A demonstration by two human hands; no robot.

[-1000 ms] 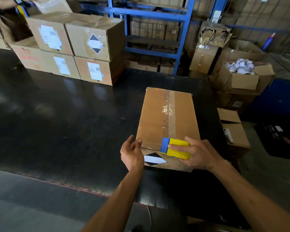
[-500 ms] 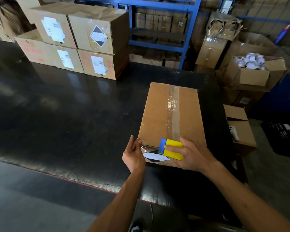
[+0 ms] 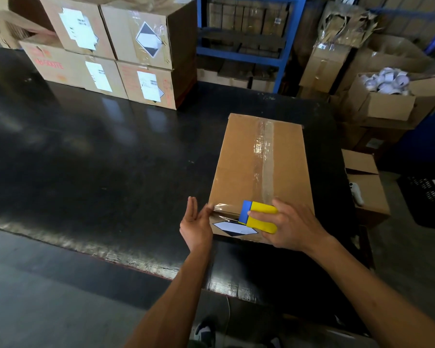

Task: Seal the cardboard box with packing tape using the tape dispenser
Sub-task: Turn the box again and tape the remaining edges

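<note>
A brown cardboard box [image 3: 239,167] lies on the black table [image 3: 98,172] with a strip of clear packing tape [image 3: 266,159] running down the middle seam of its top. My right hand [image 3: 290,224] grips a yellow and blue tape dispenser [image 3: 259,216] at the box's near edge. A short stretch of clear tape spans from the dispenser leftwards along that edge. My left hand [image 3: 196,226] is at the near left corner, fingers spread, its fingertips touching the end of that tape. A diamond label [image 3: 234,228] shows on the box's near side.
Stacked labelled cartons [image 3: 111,51] stand at the table's far left. Blue shelving [image 3: 249,46] is behind. To the right are open boxes, one holding white rolls [image 3: 387,82], and a small carton [image 3: 367,187] beside the table. My shoes show below the table's near edge.
My left hand has opened its fingers and now rests only its tips on the tape end. The dispenser stays at the near edge. My head has moved closer and tilted down.
</note>
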